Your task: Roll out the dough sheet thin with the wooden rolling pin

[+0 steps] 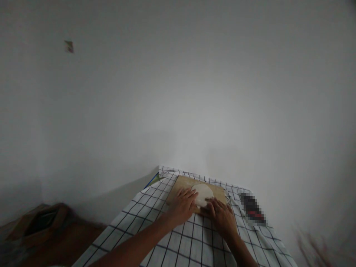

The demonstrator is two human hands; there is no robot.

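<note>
A flat round of pale dough (202,193) lies on a light wooden board (182,181). My left hand (183,202) rests at the dough's left edge, palm down with its fingers stretched out over the rim. At the near right edge my right hand (221,214) touches the dough, fingers extended and somewhat spread. The near part of the round is partly covered by both hands.
A white cloth with a dark grid (191,237) covers the table, which meets a pale wall (194,92). A pixelated dark object (252,208) lies to the right of the board. A brown wooden box-like object (46,222) stands low at the left.
</note>
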